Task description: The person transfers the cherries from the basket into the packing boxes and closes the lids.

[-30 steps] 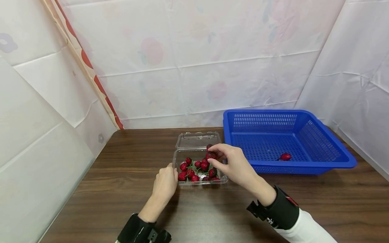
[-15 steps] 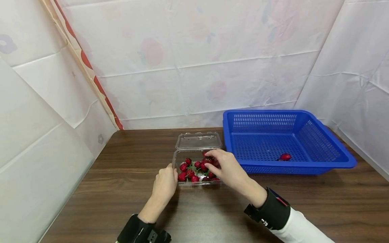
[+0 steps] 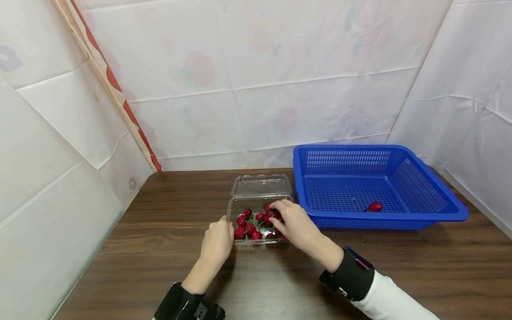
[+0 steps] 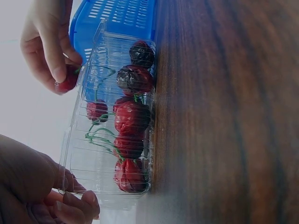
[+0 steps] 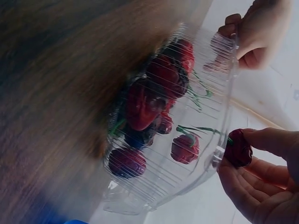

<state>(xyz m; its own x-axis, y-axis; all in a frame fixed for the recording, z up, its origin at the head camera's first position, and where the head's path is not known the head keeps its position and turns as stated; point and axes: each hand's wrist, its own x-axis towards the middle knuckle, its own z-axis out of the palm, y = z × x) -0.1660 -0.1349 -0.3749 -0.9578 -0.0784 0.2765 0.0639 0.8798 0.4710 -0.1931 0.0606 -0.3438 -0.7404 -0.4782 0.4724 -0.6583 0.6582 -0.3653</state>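
A clear plastic box (image 3: pixel 233 205) with its lid (image 3: pixel 262 186) folded back stands on the table. Inside lie several red cherries (image 3: pixel 250 228) with green stems; a few look dark and blotched (image 4: pixel 134 79). My left hand (image 3: pixel 218 238) grips the box's left wall, fingers over its rim. Over the box's right part, my right hand (image 3: pixel 296 222) pinches one cherry (image 5: pixel 239 148) between thumb and fingers. In the right wrist view that cherry is at rim height, above the others, its green stem reaching over the inside of the box.
A blue perforated basket (image 3: pixel 380 216) stands on the wooden table (image 3: pixel 168 249) to the right of the box. One red cherry (image 3: pixel 375 206) lies in it. White patterned sheets (image 3: pixel 256 111) hang behind and at both sides.
My right hand has moved left and slightly down over the box, the cherry between its fingers. My left hand has kept its place on the box wall.
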